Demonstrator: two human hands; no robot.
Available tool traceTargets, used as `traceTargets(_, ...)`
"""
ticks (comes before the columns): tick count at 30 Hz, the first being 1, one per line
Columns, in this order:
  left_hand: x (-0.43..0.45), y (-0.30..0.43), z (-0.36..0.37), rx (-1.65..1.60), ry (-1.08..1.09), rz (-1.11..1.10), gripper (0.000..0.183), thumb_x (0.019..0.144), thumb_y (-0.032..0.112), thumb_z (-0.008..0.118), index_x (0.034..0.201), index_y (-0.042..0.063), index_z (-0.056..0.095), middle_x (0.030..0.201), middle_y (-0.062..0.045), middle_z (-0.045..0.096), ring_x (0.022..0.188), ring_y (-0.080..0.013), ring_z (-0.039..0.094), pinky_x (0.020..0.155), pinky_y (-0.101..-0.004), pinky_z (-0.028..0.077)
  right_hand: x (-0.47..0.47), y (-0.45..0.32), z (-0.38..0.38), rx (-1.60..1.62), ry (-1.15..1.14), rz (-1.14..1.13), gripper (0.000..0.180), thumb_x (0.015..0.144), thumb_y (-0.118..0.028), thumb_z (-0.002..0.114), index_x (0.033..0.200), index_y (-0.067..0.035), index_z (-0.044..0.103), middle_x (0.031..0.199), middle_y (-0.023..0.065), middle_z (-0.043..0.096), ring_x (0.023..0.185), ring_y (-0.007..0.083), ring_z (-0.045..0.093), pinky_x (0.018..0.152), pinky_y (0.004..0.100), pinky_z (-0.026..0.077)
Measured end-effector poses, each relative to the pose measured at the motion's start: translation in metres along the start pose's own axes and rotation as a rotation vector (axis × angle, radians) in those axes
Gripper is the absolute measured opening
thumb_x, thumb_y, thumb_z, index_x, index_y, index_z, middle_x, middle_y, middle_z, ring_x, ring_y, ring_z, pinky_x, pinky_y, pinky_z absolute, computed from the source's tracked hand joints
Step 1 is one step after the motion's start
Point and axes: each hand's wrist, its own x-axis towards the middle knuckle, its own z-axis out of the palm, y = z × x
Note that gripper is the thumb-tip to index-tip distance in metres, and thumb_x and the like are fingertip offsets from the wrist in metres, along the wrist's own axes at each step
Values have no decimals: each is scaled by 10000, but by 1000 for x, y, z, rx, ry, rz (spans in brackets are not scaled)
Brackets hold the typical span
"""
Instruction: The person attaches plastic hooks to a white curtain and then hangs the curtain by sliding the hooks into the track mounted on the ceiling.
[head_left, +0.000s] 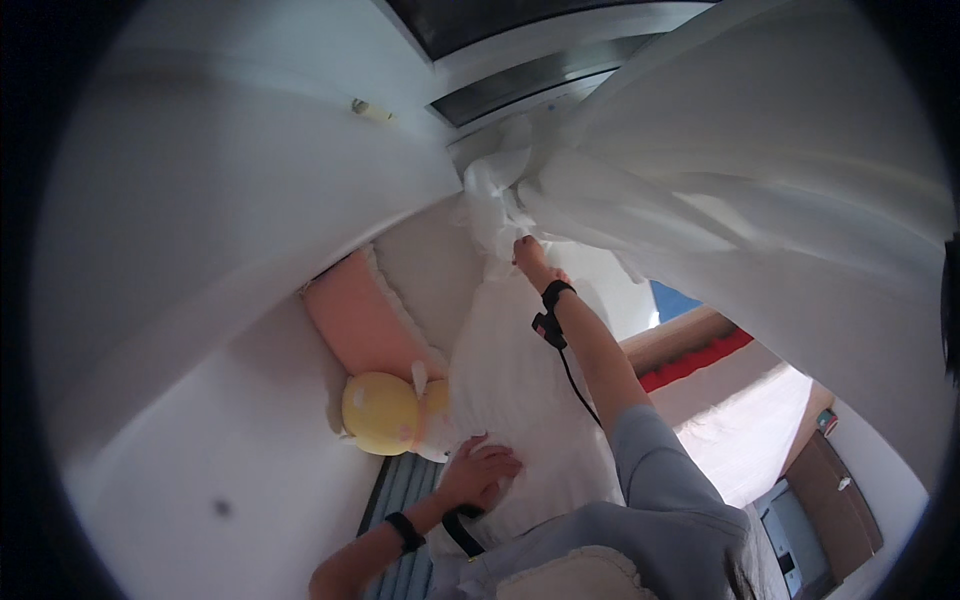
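Note:
A long white sheer curtain (517, 352) hangs down the middle of the view, its upper part gathered and twisted near the window. With my arm stretched out, my right hand (529, 255) is closed on the gathered cloth. My left hand (480, 472) lies against the lower part of the same cloth, close to my body. Its fingers are bent, and whether they grip the fabric cannot be told. Both wrists wear black straps; a small device (549, 330) with a cable hangs from the right one.
More sheer cloth (735, 172) spreads across the upper right. The window frame (525, 67) is at the top. At left are a white wall (225, 420), a pink pillow (367, 319) and a yellow plush toy (382, 412). A bed (742, 427) stands at right, beside a brown cabinet (832, 495).

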Motion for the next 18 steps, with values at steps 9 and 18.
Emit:
traceTargets(9, 49, 42, -29, -307, 405, -100, 225, 692, -66, 479, 851, 61, 575, 877, -92, 584, 933, -289, 535, 920, -359, 369, -202, -51, -130, 164, 137, -355, 292, 924, -254, 372, 884, -25, 548, 748, 186, 591, 729, 376, 563, 697, 440, 426)
traceTargets(18, 149, 257, -270, -352, 911, 537, 271, 859, 49, 531, 1129, 31, 521, 1132, -100, 575, 1016, -227, 541, 899, -319, 401, -400, -98, -246, 349, 184, -467, 214, 954, -206, 447, 898, -19, 536, 728, -3, 481, 673, 72, 437, 610, 224, 369)
